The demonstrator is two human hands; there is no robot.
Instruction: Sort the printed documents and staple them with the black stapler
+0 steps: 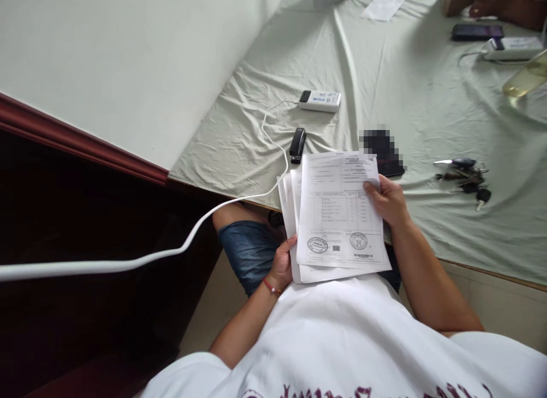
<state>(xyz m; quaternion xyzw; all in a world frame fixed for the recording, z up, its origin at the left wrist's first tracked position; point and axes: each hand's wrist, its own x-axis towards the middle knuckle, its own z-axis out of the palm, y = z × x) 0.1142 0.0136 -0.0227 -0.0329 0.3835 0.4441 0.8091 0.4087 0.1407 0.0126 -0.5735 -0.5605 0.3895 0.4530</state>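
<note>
A white shirt (354, 335) is seen along the bottom, its dark red lettering cut off by the frame. Just beyond it, the papers (342, 210) are held at the table's edge, partly over the cloth (427, 113). Their left side is grasped by the left hand (282, 264) and their right side by the right hand (388, 201); both thumbs are laid in front, while the other fingers are largely hidden. Two stamps can be made out on the top sheet, but the fine print cannot be read. Yellowish liquid (515, 91) is held in a clear container (532, 73), cut off at the right; its type cannot be told. A dark item (392, 165) behind the papers is partly covered and pixelated. Nearby are seen a stapler (297, 142) and keys (464, 175). Another person's hand (491, 3) is cropped at the top right.
</note>
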